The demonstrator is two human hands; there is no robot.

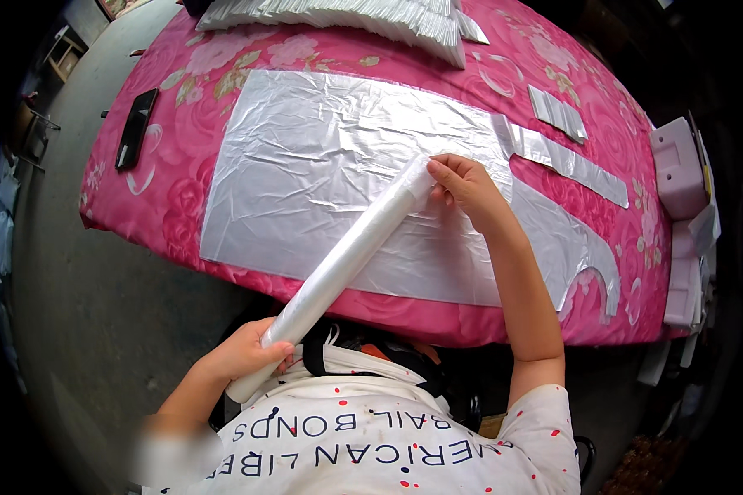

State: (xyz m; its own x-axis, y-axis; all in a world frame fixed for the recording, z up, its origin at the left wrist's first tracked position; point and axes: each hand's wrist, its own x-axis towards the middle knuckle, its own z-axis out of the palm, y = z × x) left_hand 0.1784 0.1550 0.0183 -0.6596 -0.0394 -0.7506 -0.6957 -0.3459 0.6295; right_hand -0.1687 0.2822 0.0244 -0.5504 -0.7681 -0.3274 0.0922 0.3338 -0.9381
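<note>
A long roll of whitish plastic film (343, 260) slants from near my body up over the table. My left hand (252, 351) is wrapped round its lower end. At the upper end my right hand (466, 186) has its thumb and forefinger closed on the roll's edge. Beneath the roll, a large silvery-white plastic bag (322, 132) lies flat and wrinkled. Its two handle strips spread to the right, with a cut-out between them. The roll and my right hand cover part of the bag.
A pink flowered cloth (182, 190) covers the table. A thick stack of folded white plastic bags (371, 21) lies at the far edge. A small folded plastic bundle (558, 114) rests at the right, a black phone (137, 129) at the left. Pale pink boxes (679, 169) stand beyond the right edge.
</note>
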